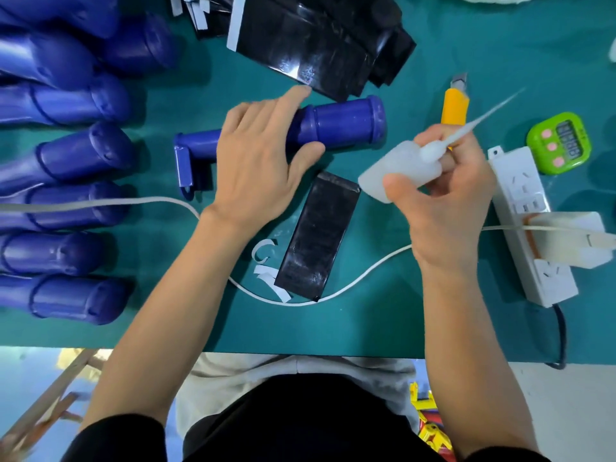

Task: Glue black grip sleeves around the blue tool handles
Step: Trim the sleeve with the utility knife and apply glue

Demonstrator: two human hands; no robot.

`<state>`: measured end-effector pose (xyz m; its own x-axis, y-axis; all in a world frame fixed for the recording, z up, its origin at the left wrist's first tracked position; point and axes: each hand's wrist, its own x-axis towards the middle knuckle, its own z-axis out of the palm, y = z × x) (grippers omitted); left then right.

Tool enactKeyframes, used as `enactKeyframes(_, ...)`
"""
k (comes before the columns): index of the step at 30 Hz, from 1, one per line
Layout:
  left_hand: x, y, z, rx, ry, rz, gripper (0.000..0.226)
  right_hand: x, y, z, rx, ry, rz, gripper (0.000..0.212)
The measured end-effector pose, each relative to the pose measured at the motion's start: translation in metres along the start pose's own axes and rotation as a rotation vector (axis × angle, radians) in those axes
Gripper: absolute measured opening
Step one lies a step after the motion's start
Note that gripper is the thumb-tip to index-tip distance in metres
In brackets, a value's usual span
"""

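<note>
- The left hand lies over the middle of a blue tool handle. Its fingers drape across the top and the thumb closes in on the near side, so it is clamped on the handle. The handle rests on the green mat just toward 12 o'clock of centre, with its flared end pointing to 3 o'clock.
- The handle looks like rigid moulded plastic, smooth, rounded and probably light, so it is likely to roll. A hold on the narrower waist, as here, would steady it and leave the wide barrel bare for glue.
- The right hand, at 3 o'clock of the handle, has thumb and fingers wrapped round a translucent glue bottle. The long nozzle points toward 1 o'clock. The bottle looks soft-walled, so a gentle squeeze should be enough.
- One black grip sleeve lies flat at 6 o'clock of the handle, apart from it. It looks thin, glossy and floppy, and is best lifted by an edge.
- More black sheets are stacked at 12 o'clock.
- Other blue handles are lined up at 9 o'clock.
- A yellow utility knife lies at 2 o'clock.
</note>
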<state>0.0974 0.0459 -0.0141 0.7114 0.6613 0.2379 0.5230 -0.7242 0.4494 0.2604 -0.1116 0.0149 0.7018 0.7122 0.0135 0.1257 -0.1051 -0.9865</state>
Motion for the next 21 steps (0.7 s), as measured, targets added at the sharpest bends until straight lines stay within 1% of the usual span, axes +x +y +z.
enactKeyframes(3, 0.000, 0.003, 0.004, -0.002, 0.055, 0.052, 0.039, 0.001, -0.002, -0.005, 0.298, -0.048, 0.118, 0.030)
enactKeyframes(5, -0.001, 0.006, 0.006, -0.020, 0.065, 0.052, 0.036, 0.003, -0.004, -0.006, 0.428, -0.088, 0.168, 0.028)
enactKeyframes(7, -0.001, 0.012, 0.008, 0.021, 0.037, 0.015, 0.046, 0.005, -0.006, -0.005, 0.465, -0.138, 0.187, 0.031)
enactKeyframes(9, -0.002, 0.015, 0.009, 0.109, 0.010, 0.005, 0.064, 0.005, -0.006, -0.004, 0.495, -0.183, 0.197, 0.042)
enactKeyframes(10, -0.001, 0.015, 0.010, 0.142, 0.006, 0.007, 0.068, 0.006, -0.006, -0.003, 0.502, -0.191, 0.200, 0.046)
enactKeyframes(12, 0.000, 0.013, 0.009, 0.175, -0.003, 0.004, 0.065, 0.005, -0.006, 0.000, 0.489, -0.187, 0.208, 0.046)
enactKeyframes(14, 0.002, 0.014, 0.007, 0.179, -0.026, -0.007, 0.061, 0.005, -0.005, 0.001, 0.499, -0.173, 0.215, 0.039)
enactKeyframes(17, 0.006, 0.023, -0.002, 0.113, -0.048, -0.016, 0.058, 0.007, -0.007, -0.001, 0.540, -0.135, 0.201, 0.034)
enactKeyframes(19, 0.009, 0.032, -0.017, 0.020, 0.036, -0.001, 0.057, 0.007, -0.009, -0.003, 0.580, -0.100, 0.190, 0.033)
enactKeyframes(21, 0.011, 0.043, -0.039, -0.117, 0.185, 0.008, 0.056, 0.007, -0.012, -0.006, 0.610, -0.060, 0.173, 0.032)
